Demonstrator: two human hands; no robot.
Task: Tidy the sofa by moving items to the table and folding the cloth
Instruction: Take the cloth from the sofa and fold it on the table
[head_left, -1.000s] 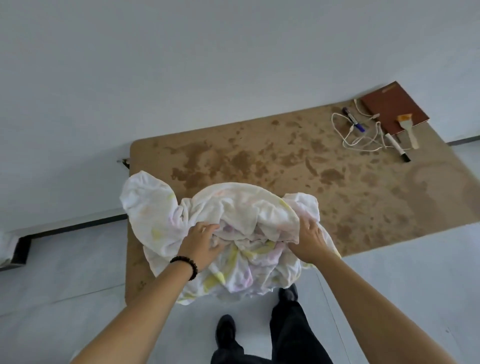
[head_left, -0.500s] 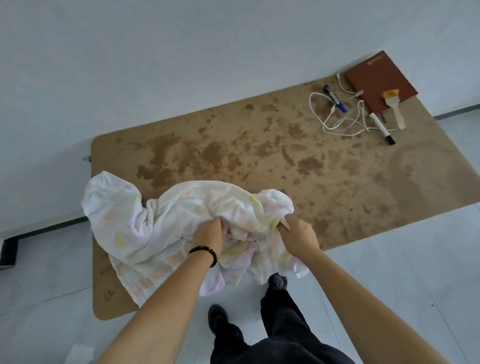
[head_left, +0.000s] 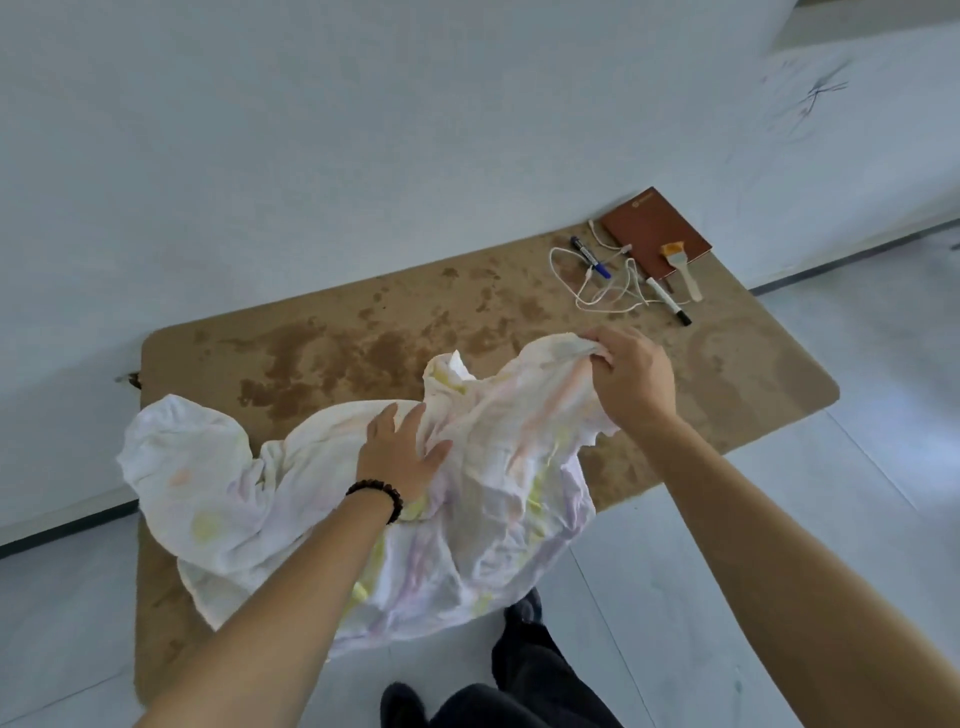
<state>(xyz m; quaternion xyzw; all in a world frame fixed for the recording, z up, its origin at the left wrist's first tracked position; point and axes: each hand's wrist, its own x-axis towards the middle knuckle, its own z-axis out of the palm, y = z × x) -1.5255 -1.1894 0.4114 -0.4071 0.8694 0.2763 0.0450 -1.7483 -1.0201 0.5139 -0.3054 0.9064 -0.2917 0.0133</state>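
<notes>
Nearest you, the cloth is spilling over the tabletop's near edge and hanging toward your dark shoes on the floor, so part of it is lying unsupported and is likely to slide if you let go. Your left hand is lying palm-down on the crumpled middle with its fingers spread, apparently pinning the bulk while the other side is being drawn out. Your right hand is holding a bunched edge of the cloth just above the surface, its fingers pinching the fabric, which looks like a hunt for a corner to open the sheet flat. To the left the cloth is bulging close to the rounded corner, leaving little spare room there. To the right and beyond, the stained brown surface is lying bare, giving you room to spread. At the far right corner the white cable, two markers, a small brush and the brown notebook are sitting together, well apart from the cloth, though a wide pull toward them could reach the cable.
</notes>
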